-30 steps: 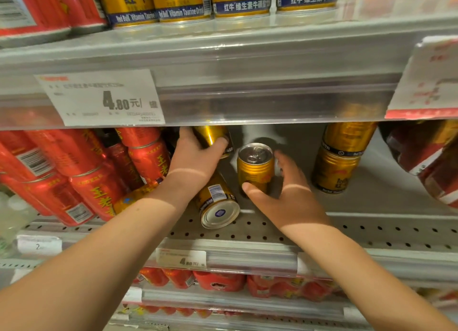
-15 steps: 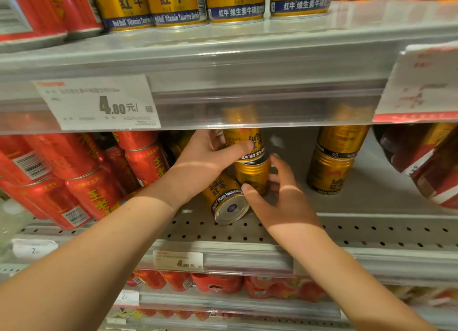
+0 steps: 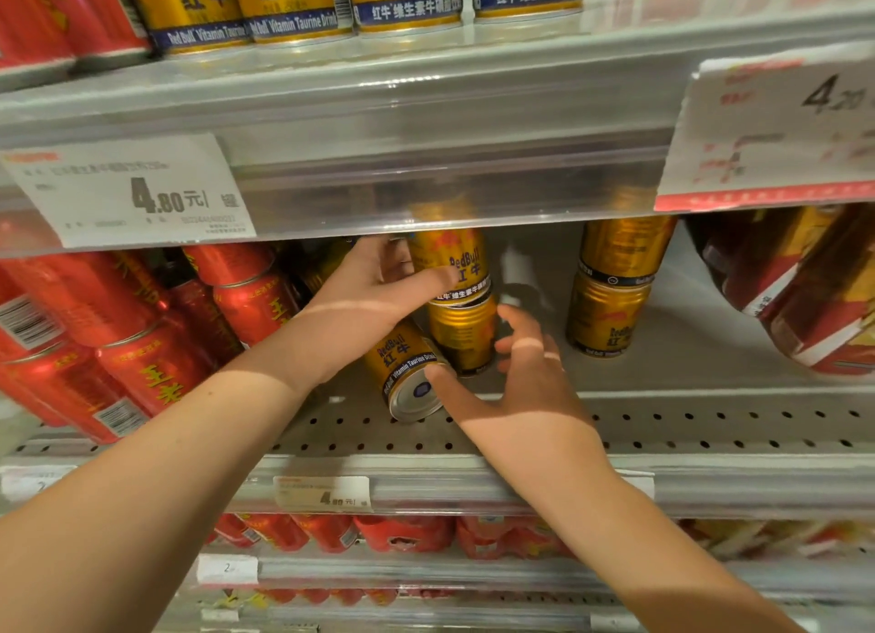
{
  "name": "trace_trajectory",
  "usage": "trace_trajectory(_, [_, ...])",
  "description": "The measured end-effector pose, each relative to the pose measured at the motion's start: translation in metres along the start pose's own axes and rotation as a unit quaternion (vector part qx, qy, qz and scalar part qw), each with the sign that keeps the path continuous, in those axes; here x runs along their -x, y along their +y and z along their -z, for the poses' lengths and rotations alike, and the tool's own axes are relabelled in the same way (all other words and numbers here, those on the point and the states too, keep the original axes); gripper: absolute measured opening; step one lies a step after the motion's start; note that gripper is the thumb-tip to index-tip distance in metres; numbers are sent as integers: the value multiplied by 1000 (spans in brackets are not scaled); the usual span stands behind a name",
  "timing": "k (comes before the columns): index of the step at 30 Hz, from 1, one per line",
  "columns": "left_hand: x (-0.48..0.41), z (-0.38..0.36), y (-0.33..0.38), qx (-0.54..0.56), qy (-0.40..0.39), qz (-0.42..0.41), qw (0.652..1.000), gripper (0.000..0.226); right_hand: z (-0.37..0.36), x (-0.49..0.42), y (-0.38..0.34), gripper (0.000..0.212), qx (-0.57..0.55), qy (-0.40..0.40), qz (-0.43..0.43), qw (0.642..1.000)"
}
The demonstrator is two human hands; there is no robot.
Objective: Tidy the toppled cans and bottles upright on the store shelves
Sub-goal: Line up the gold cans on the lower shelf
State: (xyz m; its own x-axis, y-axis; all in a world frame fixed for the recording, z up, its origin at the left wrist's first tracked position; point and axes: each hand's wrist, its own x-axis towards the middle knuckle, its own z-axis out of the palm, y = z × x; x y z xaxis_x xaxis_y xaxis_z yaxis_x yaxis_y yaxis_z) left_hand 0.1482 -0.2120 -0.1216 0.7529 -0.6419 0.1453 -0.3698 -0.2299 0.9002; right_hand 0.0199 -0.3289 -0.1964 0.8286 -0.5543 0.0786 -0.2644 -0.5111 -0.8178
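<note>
Toppled can [image 3: 408, 377] lies on its side at the front of the perforated shelf [image 3: 686, 426], its base turned outward, leaning against the foot of a two-high stack just behind it. That stack is what both hands attend to. The left hand [image 3: 374, 296] grips the upper can [image 3: 452, 260], thumb across the label and fingers round the far side, apparently to seat it squarely on the lower can [image 3: 463, 336], since a can set off-centre on another's rim would tip. The right hand [image 3: 523, 381] holds nothing; its fingers are spread and loosely bent beside the lower can, probably to steady it, though shadow makes it hard to say whether the fingertips actually touch. Its thumb rests against the rim of the toppled can, which may keep that can from rolling. A second stack [image 3: 615, 296] stands upright further along the shelf, well apart, showing the arrangement aimed for. Red cans [image 3: 142, 353] lean in a crowded row on the other side, and a price tag [image 3: 135, 192] hangs from the shelf above. By my reading, the stacking step is nearly done, and the lying can is yet to be stood up.
</note>
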Motion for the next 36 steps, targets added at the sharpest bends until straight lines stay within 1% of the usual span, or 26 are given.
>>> trace_trajectory(2, [2,3,0,9,-8,6,1000,53,1,0,0,91,-8,-2,-2,1000])
trace_trajectory(6, [2,0,4,-1,-30,-7,1000,61,1,1,0,89,3,-2,2,1000])
trace_trajectory(10, [0,-3,5,-31,-37,-22,999,56,2,2,1,87,-6,-2,4,1000])
trace_trajectory(13, [0,-3,6,-62,-32,-12,997,54,3,2,3,86,-13,-6,5,1000])
trace_trajectory(15, [-1,-3,7,-100,-17,-2,995,56,5,1,3,84,-16,-2,3,1000])
trace_trajectory(18, [-2,-6,10,-129,-18,3,991,52,5,3,4,74,-8,35,8,999])
trace_trajectory(20, [-4,-13,12,-133,-14,0,991,46,5,10,4,61,-1,51,38,998])
trace_trajectory(22, [-7,-21,14,-133,-9,-4,991,37,5,17,3,50,0,46,73,996])
trace_trajectory(23, [-9,-26,15,-135,-8,-6,991,34,5,19,3,48,1,39,87,995])
trace_trajectory(25, [-11,-30,17,-140,-22,-1,990,39,7,20,3,50,12,20,111,994])
trace_trajectory(27, [-6,-28,14,-145,-34,7,989,58,10,18,2,54,25,2,132,991])
trace_trajectory(28, [0,-25,12,-156,-22,9,987,63,11,16,1,55,37,-9,142,989])
trace_trajectory(29, [8,-22,9,-177,3,9,984,62,12,15,-1,57,54,-22,149,987])
trace_trajectory(31, [34,-13,1,-230,72,-13,970,49,12,13,-5,59,89,-42,159,982])
trace_trajectory(33, [65,-2,-6,-287,141,-53,946,35,10,9,-13,58,113,-52,161,979])
trace_trajectory(34, [81,6,-11,-315,172,-62,931,32,9,6,-18,57,125,-51,160,978])
trace_trajectory(36, [109,21,-22,-379,207,-43,901,28,4,1,-30,56,152,-38,160,975])
